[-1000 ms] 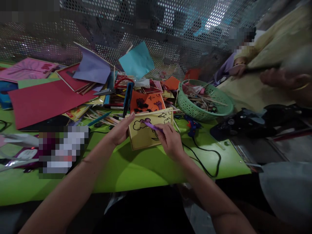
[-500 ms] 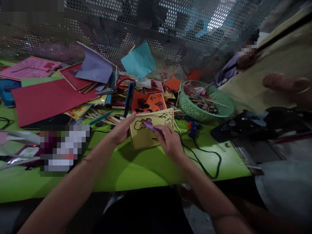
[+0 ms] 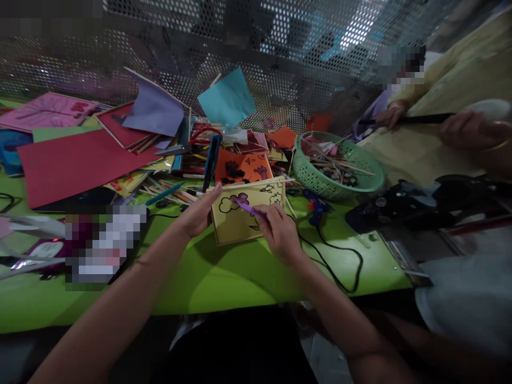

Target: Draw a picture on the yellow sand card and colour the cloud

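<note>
My left hand (image 3: 201, 214) grips the left edge of a yellow card (image 3: 234, 229) framed with thin wooden sticks, its thumb at the top corner. Black outlines of clouds, a flower-like shape and other figures are drawn on the card, which leans tilted above the green table. My right hand (image 3: 281, 232) is closed around a purple marker (image 3: 251, 209). The marker's tip rests at a cloud that is partly coloured purple. Right behind the yellow card is an orange card (image 3: 244, 166) with dark drawings. My right palm hides the card's lower right part.
A green basket (image 3: 320, 178) of sticks stands right, beside a blue glue gun (image 3: 316, 207) with a looping black cord. Red paper (image 3: 80, 165), scissors (image 3: 176, 150) and loose sticks lie left. A perforated metal panel (image 3: 256, 32) rises behind. Another person's hands (image 3: 460, 128) hold a dark bar.
My marker has barely shifted on the purple cloud, and both my hands stay in place. At right, the other person's hands have brought the dark bar down to nearly level.
</note>
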The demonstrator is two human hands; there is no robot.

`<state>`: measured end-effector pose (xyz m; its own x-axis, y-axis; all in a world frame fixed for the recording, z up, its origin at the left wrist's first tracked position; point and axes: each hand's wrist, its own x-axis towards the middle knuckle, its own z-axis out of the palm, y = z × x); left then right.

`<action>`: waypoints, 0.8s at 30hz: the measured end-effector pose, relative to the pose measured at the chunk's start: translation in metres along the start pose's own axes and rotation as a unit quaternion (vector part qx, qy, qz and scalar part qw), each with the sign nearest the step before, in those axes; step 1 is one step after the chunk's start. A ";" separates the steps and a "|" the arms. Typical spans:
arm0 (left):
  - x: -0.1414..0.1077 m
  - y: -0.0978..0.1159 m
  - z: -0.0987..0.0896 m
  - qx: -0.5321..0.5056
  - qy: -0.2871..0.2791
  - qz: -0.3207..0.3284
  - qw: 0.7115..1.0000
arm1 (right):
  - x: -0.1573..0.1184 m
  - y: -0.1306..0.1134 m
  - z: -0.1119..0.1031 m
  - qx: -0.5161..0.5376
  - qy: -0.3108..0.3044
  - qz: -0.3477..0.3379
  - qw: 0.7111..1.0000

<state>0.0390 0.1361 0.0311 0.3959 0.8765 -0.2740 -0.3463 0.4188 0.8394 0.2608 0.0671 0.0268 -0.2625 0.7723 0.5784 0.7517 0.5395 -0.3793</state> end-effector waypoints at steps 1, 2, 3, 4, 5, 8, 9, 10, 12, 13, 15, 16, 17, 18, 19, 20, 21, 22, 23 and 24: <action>-0.001 0.001 0.000 0.001 -0.004 -0.003 1.000 | 0.000 0.000 0.000 0.000 -0.002 0.001 1.000; -0.001 0.001 0.000 0.002 -0.008 -0.006 1.000 | 0.000 0.001 0.000 0.002 0.001 0.002 1.000; -0.001 0.001 0.000 0.002 -0.010 -0.006 1.000 | 0.000 0.001 0.001 0.004 0.007 0.002 1.000; 0.000 0.001 -0.001 0.000 -0.011 -0.006 1.000 | 0.000 0.002 0.001 0.006 0.014 0.003 1.000; 0.001 0.000 -0.001 -0.002 -0.011 -0.005 1.000 | -0.001 0.002 0.001 0.006 0.018 0.006 1.000; 0.004 -0.002 -0.003 -0.010 -0.009 -0.002 1.000 | -0.001 0.002 0.000 0.004 0.000 0.009 1.000; 0.004 -0.003 -0.003 -0.012 -0.008 0.000 1.000 | -0.001 0.001 0.000 0.003 -0.008 0.009 1.000; 0.004 -0.003 -0.003 -0.014 -0.007 0.001 1.000 | -0.001 0.001 0.000 0.003 -0.010 0.009 1.000; 0.004 -0.002 -0.003 -0.013 -0.007 0.002 1.000 | -0.001 0.002 0.000 0.003 0.002 0.008 1.000; 0.004 -0.002 -0.003 -0.013 -0.010 0.002 1.000 | -0.001 0.002 -0.001 0.003 0.010 0.009 1.000; 0.004 -0.002 -0.004 -0.012 -0.019 0.005 1.000 | -0.001 0.002 -0.001 0.001 0.013 0.010 1.000; 0.004 -0.002 -0.004 -0.013 -0.024 0.007 1.000 | -0.001 0.002 -0.001 0.000 0.008 0.009 1.000; 0.005 -0.003 -0.005 -0.014 -0.027 0.008 1.000 | -0.001 0.002 0.000 -0.001 0.000 0.007 1.000; 0.005 -0.003 -0.006 -0.015 -0.027 0.009 0.999 | -0.001 0.002 0.000 -0.001 -0.004 0.005 1.000; 0.006 -0.004 -0.006 -0.016 -0.026 0.010 0.999 | -0.001 0.002 0.000 -0.001 -0.004 0.003 1.000; 0.007 -0.004 -0.007 -0.016 -0.024 0.010 1.000 | -0.001 0.003 -0.001 0.000 0.000 0.003 1.000; 0.007 -0.004 -0.008 -0.016 -0.023 0.010 1.000 | -0.001 0.003 -0.001 0.000 0.006 0.004 1.000; 0.007 -0.005 -0.008 -0.016 -0.021 0.010 1.000 | -0.001 0.003 -0.001 -0.001 0.011 0.004 1.000; 0.008 -0.005 -0.008 -0.015 -0.020 0.010 1.000 | -0.001 0.003 -0.001 -0.002 0.012 0.003 1.000; 0.008 -0.005 -0.008 -0.015 -0.021 0.009 1.000 | 0.000 0.003 -0.001 -0.003 0.010 0.000 1.000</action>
<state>0.0367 0.1428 0.0210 0.4237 0.8738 -0.2387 -0.3788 0.4103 0.8296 0.2639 0.0679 0.0263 -0.2503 0.7662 0.5918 0.7558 0.5367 -0.3752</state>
